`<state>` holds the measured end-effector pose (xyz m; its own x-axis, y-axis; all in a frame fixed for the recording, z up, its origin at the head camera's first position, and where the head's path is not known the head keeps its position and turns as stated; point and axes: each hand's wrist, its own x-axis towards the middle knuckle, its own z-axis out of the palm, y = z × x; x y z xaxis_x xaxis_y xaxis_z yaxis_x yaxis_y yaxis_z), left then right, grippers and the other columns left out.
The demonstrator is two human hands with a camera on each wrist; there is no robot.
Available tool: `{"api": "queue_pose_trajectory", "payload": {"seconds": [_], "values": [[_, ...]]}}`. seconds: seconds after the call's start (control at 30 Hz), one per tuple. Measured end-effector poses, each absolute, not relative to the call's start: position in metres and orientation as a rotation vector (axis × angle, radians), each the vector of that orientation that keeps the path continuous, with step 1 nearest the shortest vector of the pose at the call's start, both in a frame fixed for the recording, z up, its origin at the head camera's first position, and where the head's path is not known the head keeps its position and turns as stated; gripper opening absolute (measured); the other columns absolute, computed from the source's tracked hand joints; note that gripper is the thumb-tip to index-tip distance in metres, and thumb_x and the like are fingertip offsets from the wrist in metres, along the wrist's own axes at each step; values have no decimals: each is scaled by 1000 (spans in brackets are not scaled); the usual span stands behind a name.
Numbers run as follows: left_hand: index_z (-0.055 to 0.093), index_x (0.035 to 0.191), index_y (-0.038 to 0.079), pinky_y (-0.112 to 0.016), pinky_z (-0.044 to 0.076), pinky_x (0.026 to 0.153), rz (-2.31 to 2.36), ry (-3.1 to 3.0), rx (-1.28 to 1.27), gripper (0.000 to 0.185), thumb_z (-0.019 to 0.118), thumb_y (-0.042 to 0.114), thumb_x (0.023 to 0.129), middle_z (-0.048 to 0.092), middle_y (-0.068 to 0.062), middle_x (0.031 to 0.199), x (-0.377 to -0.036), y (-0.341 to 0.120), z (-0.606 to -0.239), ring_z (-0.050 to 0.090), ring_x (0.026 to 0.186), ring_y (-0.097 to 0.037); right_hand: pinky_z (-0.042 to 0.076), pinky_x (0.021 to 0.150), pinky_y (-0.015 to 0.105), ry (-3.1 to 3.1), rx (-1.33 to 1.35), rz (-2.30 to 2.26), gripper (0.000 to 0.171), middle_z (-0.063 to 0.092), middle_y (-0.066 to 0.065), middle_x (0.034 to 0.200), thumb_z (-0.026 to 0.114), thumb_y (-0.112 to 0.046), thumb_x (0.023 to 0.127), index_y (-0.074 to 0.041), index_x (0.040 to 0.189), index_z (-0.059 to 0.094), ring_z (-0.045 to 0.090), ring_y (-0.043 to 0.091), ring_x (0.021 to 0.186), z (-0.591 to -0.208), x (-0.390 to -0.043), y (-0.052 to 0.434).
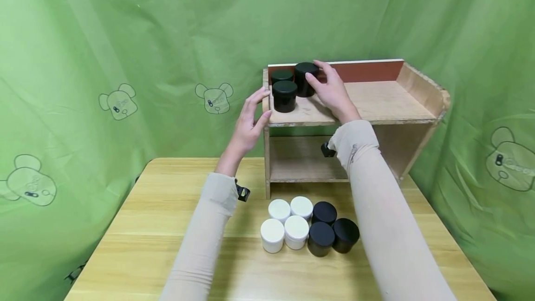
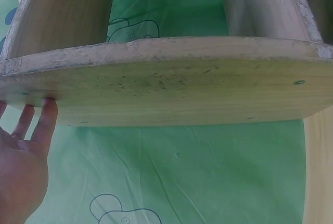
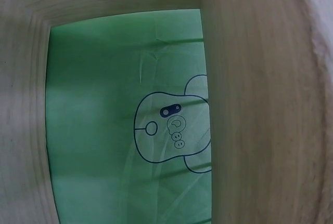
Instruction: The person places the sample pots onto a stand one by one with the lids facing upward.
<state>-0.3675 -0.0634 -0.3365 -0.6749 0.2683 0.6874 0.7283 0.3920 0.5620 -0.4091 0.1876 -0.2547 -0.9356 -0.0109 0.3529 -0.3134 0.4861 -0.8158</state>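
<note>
A wooden shelf unit (image 1: 376, 101) stands at the back of the table. Three black jars sit at the left end of its top board. My right hand (image 1: 322, 75) reaches over that board and grips the rear black jar (image 1: 302, 82), thumb on its side and fingers over its lid. Another black jar (image 1: 284, 95) stands in front and a third (image 1: 282, 76) behind it. My left hand (image 1: 261, 106) is held open with its fingers against the shelf's left edge; in the left wrist view the fingertips (image 2: 48, 110) touch the board (image 2: 171, 83). The right wrist view shows only shelf wood (image 3: 255, 104).
On the wooden table (image 1: 146, 226) in front of the shelf stand several white jars (image 1: 286, 224) and three black jars (image 1: 332, 233) in a tight cluster. The shelf's lower compartment (image 1: 305, 161) holds nothing. Green cloth (image 1: 125, 36) hangs all round.
</note>
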Motion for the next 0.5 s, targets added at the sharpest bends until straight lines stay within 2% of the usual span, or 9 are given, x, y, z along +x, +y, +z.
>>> {"api": "queue_pose_trajectory", "payload": {"seconds": [0.5], "values": [[37,158,25,-51,24,128,-1246,-2160,-863,52,50,33,108,28,1,170,-368,-59,-334,26,156,-11,30,125,39,-2447,272,1426,65,41,13,162,59,-35,105,-21,163,33,44,29,144,-253,-407,192]]}}
